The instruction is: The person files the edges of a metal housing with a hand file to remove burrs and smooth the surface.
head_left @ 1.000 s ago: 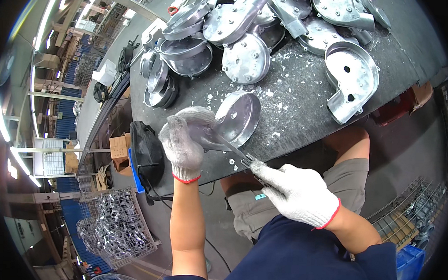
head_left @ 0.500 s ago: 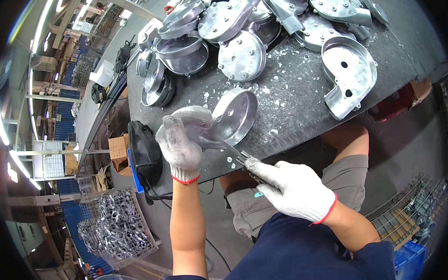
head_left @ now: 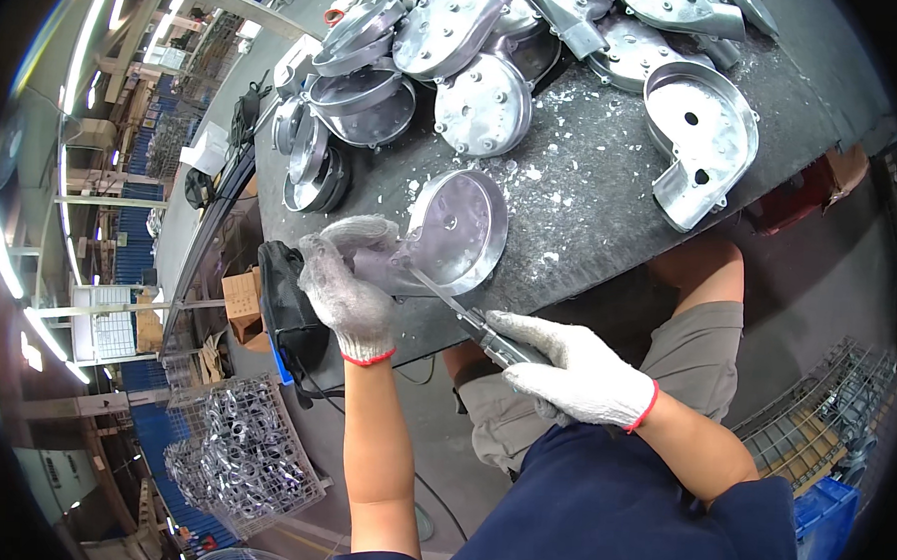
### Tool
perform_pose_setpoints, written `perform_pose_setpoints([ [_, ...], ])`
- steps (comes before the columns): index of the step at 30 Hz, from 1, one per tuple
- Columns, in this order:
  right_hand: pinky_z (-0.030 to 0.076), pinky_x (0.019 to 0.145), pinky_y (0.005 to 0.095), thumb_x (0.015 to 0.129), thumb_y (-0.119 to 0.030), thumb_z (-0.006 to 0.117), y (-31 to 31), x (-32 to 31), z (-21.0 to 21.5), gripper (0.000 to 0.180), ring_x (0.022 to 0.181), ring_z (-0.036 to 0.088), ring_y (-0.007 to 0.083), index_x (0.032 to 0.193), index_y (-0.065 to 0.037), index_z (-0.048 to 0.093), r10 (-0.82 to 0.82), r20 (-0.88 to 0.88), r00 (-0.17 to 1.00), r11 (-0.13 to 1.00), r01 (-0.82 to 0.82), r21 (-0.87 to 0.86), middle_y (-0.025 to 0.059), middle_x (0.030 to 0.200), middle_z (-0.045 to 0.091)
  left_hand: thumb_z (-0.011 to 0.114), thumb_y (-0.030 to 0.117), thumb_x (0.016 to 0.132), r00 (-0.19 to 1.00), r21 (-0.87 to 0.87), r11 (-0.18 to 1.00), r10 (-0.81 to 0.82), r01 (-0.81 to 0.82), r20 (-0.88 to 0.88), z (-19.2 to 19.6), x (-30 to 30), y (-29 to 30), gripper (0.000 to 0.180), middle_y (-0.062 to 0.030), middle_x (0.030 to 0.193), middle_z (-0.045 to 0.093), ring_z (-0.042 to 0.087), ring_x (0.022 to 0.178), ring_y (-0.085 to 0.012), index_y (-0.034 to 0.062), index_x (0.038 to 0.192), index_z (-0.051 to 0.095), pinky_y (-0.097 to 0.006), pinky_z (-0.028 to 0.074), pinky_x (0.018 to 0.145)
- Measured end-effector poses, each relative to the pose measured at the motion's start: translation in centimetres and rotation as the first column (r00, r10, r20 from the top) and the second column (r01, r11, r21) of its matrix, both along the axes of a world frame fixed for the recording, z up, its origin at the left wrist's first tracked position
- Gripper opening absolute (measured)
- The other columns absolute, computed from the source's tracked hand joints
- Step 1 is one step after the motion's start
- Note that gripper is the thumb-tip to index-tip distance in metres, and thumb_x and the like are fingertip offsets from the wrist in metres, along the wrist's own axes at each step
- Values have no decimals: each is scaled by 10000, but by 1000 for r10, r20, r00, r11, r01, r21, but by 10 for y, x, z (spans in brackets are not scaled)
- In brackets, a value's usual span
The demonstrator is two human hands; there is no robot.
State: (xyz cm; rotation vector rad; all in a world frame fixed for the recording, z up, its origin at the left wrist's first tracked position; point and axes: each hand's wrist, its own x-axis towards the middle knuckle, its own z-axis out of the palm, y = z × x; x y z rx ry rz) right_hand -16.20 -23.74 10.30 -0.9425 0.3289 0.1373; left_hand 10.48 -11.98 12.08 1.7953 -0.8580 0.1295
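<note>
My left hand (head_left: 350,288), in a white knit glove with a red cuff, grips the narrow outlet end of a silver cast-metal blower housing (head_left: 463,223). The housing's round open side faces up and its rim is close to the tabletop. My right hand (head_left: 594,376), gloved alike, is closed round the grey handle of a knife-like tool (head_left: 498,342). Its long narrow blade points up and left, and the tip meets the housing near the outlet, beside my left fingers. Whether the blade is sharp-edged or file-like cannot be made out.
On the dark table (head_left: 591,236) several similar housings (head_left: 481,106) are piled at the back. Another housing (head_left: 720,137) lies apart at the right, among pale metal flakes. A black bag (head_left: 289,308) hangs at the left edge. A wire basket (head_left: 246,451) of metal parts stands lower left.
The housing has tilted so more of its inside shows, and my left hand has shifted slightly left. My right hand has turned, showing more of the tool's handle.
</note>
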Motion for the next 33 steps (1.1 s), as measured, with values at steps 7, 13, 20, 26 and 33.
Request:
perform_pose_setpoints([
  [7,542,888,227,1063,-159,659,1,2,1,648,1061,631,40,1672,-19,486,-23,13,1000,1000,23,5,4,1314,737,269,417,1235,993,29,1000,-7,4,115,0,5,2,691,-179,959,791,726,845,-243,-52,1053,743,-383,583,851],
  [13,537,878,219,1071,-160,663,5,5,-12,650,1054,619,30,1678,-20,478,-61,71,996,998,61,-7,12,1333,727,264,399,1235,980,67,998,-10,-3,198,8,-2,-3,679,-189,973,793,726,840,-237,-52,1052,738,-368,585,832],
  [20,521,652,216,1071,-158,711,0,11,-18,727,814,609,23,1729,-78,411,-17,44,999,999,15,38,-14,1251,699,275,365,1231,993,72,994,-84,78,85,17,-8,-2,651,-197,998,800,758,873,-254,-60,1067,740,-369,602,832],
  [26,544,935,244,1071,-158,657,-4,7,-6,664,1057,631,52,1693,-35,462,-5,59,998,996,11,-91,18,1294,728,264,377,1230,950,157,988,-45,-4,309,3,6,4,663,-196,1009,801,757,862,-260,-58,1071,739,-376,611,823],
  [33,520,1065,275,1065,-136,656,-2,6,-10,646,1196,636,86,1675,-14,480,-6,73,997,992,15,-123,41,1360,723,366,312,1223,943,124,992,-61,22,328,-6,18,11,540,-204,1006,786,756,864,-283,-82,1121,721,-409,620,813],
])
